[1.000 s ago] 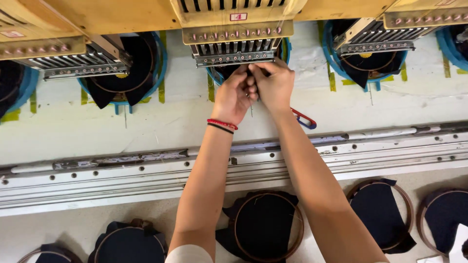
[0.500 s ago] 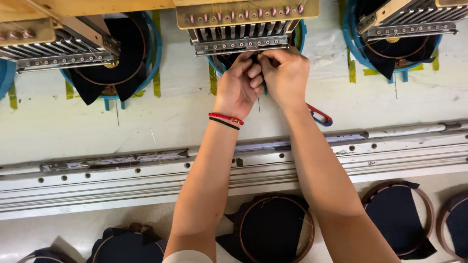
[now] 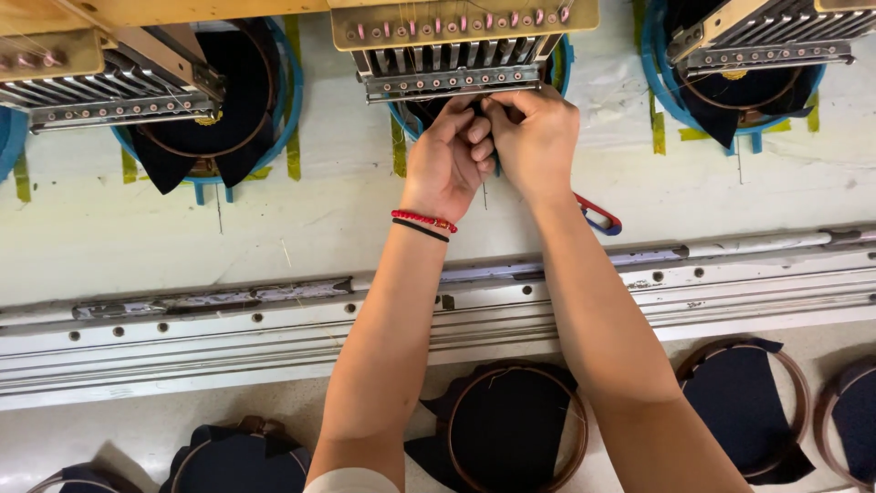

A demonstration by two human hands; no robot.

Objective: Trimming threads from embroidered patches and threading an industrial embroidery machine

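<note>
Both my hands are pressed together just under the needle bar of the middle embroidery head [image 3: 456, 55]. My left hand [image 3: 447, 160], with red and black bracelets on its wrist, has its fingertips pinched at the needles. My right hand [image 3: 534, 137] is curled beside it, fingers closed at the same spot. What they pinch is too small to see. Dark navy fabric in a blue hoop [image 3: 564, 59] lies beneath the head, mostly hidden by my hands.
Two more embroidery heads [image 3: 109, 87] [image 3: 766, 41] stand left and right over navy fabric in blue hoops. Red-and-blue snips [image 3: 598, 217] lie on the white machine table. A metal rail [image 3: 228, 315] runs across. Several brown hoops with navy fabric [image 3: 511, 429] lie nearest me.
The view has shifted so the middle head sits slightly lower and left in frame. My hands stay together at the needles, with only small finger movement.
</note>
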